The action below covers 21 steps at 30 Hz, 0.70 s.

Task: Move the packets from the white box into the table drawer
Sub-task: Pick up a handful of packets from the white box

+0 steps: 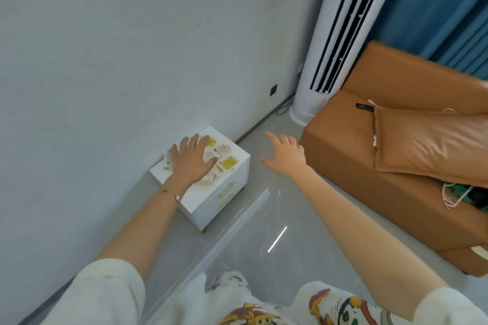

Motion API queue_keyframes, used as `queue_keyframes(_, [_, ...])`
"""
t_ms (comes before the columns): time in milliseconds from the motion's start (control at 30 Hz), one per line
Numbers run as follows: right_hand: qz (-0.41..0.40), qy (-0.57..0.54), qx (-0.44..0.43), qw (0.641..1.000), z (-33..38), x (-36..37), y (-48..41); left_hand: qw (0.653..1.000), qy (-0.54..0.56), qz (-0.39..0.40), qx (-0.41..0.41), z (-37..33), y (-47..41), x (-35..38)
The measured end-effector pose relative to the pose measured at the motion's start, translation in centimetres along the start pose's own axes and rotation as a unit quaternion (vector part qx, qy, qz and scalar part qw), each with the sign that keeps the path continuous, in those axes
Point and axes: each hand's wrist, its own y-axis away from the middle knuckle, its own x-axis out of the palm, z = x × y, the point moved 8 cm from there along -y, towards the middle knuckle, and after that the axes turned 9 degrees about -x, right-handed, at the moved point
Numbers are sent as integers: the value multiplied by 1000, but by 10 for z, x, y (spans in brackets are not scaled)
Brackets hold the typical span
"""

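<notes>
A small white bedside table (200, 202) stands on the floor against the wall, its two drawers with gold handles (226, 190) shut. Several pale and yellow packets (229, 162) lie scattered over its top. My left hand (191, 161) rests flat on the packets, fingers spread, gripping nothing that I can see. My right hand (286, 157) hovers in the air to the right of the table, fingers apart and empty. No separate white box is visible.
An orange sofa (369, 166) with a loose cushion (427, 140) fills the right side. A tall white air conditioner (340, 34) stands in the corner by a blue curtain (449, 8). Glossy grey floor (264, 219) lies between table and sofa.
</notes>
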Motion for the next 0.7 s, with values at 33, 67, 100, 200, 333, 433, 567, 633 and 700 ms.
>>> queue_keyframes(33, [12, -2, -14, 1000, 6, 4, -15, 1000, 6, -3, -19, 10, -7, 2])
queue_keyframes(67, [24, -2, -30, 999, 14, 8, -31, 999, 13, -7, -38, 21, -15, 3])
queue_keyframes(100, [33, 1, -49, 998, 22, 12, -48, 998, 19, -8, -58, 32, -24, 7])
queue_keyframes(200, [54, 10, -101, 993, 46, 25, -100, 993, 33, 10, -115, 67, -53, 26])
queue_keyframes(333, [93, 34, -126, 987, 65, 52, -174, 985, 37, 31, -163, 105, -99, 58])
queue_keyframes(433, [124, 36, -134, 982, 72, 68, -221, 976, 43, 73, -201, 127, -127, 83])
queue_keyframes(567, [149, 12, -136, 979, 78, 80, -277, 964, 56, 101, -240, 148, -165, 104])
queue_keyframes(633, [171, -13, -132, 976, 78, 93, -298, 953, 81, 119, -266, 152, -177, 118])
queue_keyframes(700, [199, -33, -129, 971, 77, 115, -319, 941, 113, 122, -294, 158, -190, 137])
